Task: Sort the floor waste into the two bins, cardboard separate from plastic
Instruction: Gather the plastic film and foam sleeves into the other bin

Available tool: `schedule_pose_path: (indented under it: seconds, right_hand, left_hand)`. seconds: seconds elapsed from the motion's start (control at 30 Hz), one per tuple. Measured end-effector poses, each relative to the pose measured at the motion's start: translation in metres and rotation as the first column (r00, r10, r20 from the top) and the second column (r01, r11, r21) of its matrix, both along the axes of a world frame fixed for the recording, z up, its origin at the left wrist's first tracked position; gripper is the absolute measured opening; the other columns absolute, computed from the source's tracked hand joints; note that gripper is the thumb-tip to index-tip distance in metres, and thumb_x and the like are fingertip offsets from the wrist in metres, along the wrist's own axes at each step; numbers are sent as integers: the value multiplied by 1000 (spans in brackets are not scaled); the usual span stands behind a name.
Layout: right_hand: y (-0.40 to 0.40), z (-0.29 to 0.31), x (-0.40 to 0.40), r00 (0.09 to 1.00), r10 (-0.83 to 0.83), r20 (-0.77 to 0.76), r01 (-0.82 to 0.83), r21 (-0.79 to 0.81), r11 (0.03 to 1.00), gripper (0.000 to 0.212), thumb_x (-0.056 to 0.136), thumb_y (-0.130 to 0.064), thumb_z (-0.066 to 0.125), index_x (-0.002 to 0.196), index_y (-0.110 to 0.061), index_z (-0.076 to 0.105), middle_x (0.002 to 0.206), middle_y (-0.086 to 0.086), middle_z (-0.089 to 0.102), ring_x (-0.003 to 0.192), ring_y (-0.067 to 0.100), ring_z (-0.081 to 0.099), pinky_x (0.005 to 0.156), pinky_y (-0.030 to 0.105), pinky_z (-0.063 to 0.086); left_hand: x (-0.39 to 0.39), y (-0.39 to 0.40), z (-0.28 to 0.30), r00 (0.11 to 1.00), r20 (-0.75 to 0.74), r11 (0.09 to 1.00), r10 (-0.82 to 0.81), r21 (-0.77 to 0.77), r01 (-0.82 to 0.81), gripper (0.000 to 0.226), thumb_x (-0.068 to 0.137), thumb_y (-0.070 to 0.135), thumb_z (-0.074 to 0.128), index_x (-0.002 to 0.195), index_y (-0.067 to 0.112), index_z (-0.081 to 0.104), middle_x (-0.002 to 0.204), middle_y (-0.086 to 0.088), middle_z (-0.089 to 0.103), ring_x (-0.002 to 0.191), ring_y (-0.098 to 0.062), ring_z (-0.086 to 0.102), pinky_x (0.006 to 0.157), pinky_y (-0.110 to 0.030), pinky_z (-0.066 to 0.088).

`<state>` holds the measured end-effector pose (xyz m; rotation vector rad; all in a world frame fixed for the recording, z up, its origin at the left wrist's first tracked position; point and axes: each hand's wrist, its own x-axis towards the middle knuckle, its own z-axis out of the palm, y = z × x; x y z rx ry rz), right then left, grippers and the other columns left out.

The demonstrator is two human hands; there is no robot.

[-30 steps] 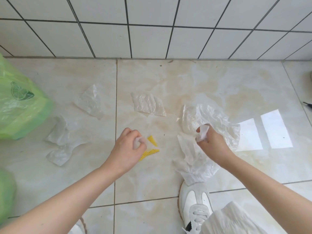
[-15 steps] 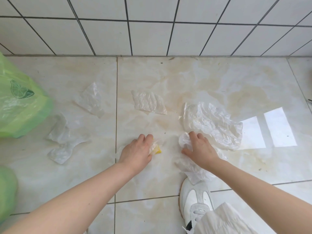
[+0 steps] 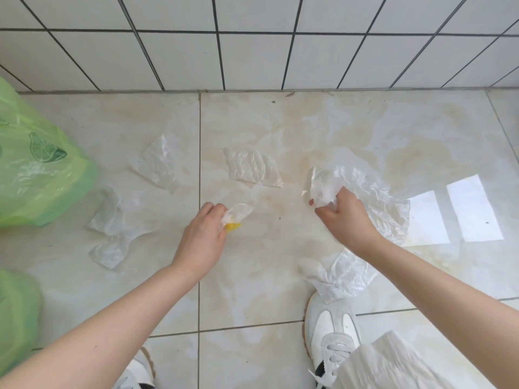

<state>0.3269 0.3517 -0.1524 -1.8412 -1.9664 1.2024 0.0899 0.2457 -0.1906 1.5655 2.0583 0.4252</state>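
Head view: we are gripping a clear plastic scrap (image 3: 238, 213) with yellow bits (image 3: 232, 226) in our left hand (image 3: 200, 240), fingers clenched, above the floor (image 3: 266, 290). Our right hand (image 3: 344, 217) is clutching crumpled plastic film (image 3: 373, 197). More scraps (image 3: 252, 167) are lying farther off; green bin bags (image 3: 36, 169) are sitting far left.

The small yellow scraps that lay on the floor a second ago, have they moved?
Yes. The small yellow scraps are now bunched with clear film in the left hand, off the beige floor tile right of the grout line where they lay.
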Motion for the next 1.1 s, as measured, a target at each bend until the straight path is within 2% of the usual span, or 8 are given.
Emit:
schedule_pose_path:
  seconds: [0.1,0.23,0.37,0.5,0.67,0.9,1.0,1.1]
  right_hand:
    - [-1,6,6,999,27,24,-27,-8,1000,18,85,-11,48,103,-12,45,84,12,61,72,32,57,58,40,47]
    - [-17,4,24,955,254,155,-223,-188,956,19,89,-12,43,101,-22,32,72,1,48,60,16,45,52,25,32]
    - [-35,-2,44,782,580,228,-456,-424,782,47,80,-16,55,121,-24,35,78,-13,45,69,0,46,56,15,31]
    - [-47,-11,49,734,630,255,-476,-469,744,56,80,-19,57,129,-25,32,100,-2,53,87,17,50,69,26,36]
    - [-48,-33,42,747,569,346,-455,-358,815,15,81,-15,53,94,-13,45,85,2,54,83,24,54,66,31,38]
    - [-40,-44,5,782,554,286,-510,-219,832,9,77,-16,52,80,-20,44,84,3,54,80,24,54,74,44,49]
    - [-37,-40,-20,824,528,206,-516,-114,849,16,76,-10,57,85,-21,49,87,0,49,83,25,51,74,36,46]
    - [-39,-35,-39,796,576,188,-585,-10,811,38,79,-11,60,114,-25,55,94,-7,48,91,21,46,76,28,40]
  left_hand:
    - [-19,-5,4,999,-22,1000,23,-5,-23,36,78,-6,51,108,13,60,103,-6,60,94,-34,59,77,-42,47]
    - [-45,-16,5,986,-24,986,162,-36,-163,29,80,2,53,105,14,59,103,-11,59,98,-37,58,82,-44,46]
    - [-66,-32,7,932,-142,937,333,-64,-344,52,76,13,61,126,19,48,127,-5,38,91,-37,59,76,-43,50]
    - [-83,-47,5,877,-250,880,411,-142,-454,84,77,16,66,145,25,18,150,-11,8,77,-41,58,71,-41,44]
    - [-96,-63,-10,849,-274,797,451,-305,-522,88,81,21,64,148,24,7,154,-16,0,94,-46,60,82,-43,45]
    - [-89,-76,-18,906,-214,871,365,-266,-413,71,81,20,61,143,19,25,141,-9,30,101,-42,59,78,-44,48]
    - [-80,-77,-13,941,-161,915,298,-233,-329,69,80,17,62,140,22,28,139,-6,35,105,-38,58,81,-46,49]
    - [-70,-78,-6,970,-107,955,217,-184,-234,70,77,14,64,139,23,32,140,-1,27,85,-37,61,74,-44,51]
